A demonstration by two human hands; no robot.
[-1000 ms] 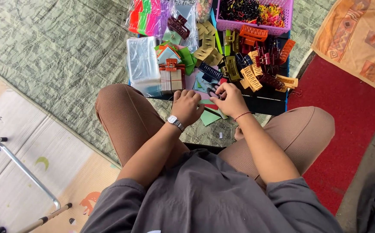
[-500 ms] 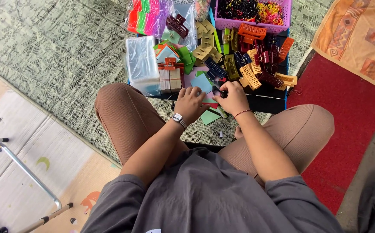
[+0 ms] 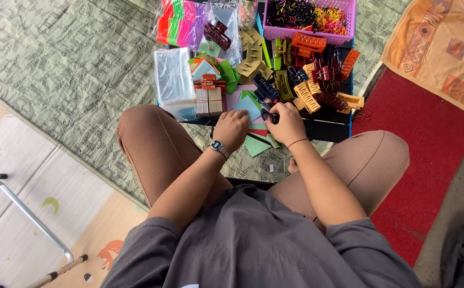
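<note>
Basket: my purple plastic basket (image 3: 311, 36) at the far edge holds dark and bright hair ties.
Tray: a black tray (image 3: 332, 128) carries a heap of claw clips (image 3: 306, 80).
Right fingers: my right hand (image 3: 286, 122) is curled tight on a dark claw clip (image 3: 268, 115).
Left fingers: my left hand (image 3: 231, 128) rests bent on coloured paper cards (image 3: 249, 104); whether it grips one I cannot tell.
Floor: a woven green mat (image 3: 72, 69), with a red rug (image 3: 429, 154) on the right.

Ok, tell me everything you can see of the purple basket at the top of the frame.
The purple basket is a rectangular tray of what looks like plastic, with latticed, perforated walls and a plain rim. It sits upright at the far end of the spread, its top cut off by the frame. It is filled with small hair ties, mostly black, with orange and yellow ones on the right. Orange hair claws lie against its near wall. Neither hand touches it.
</note>
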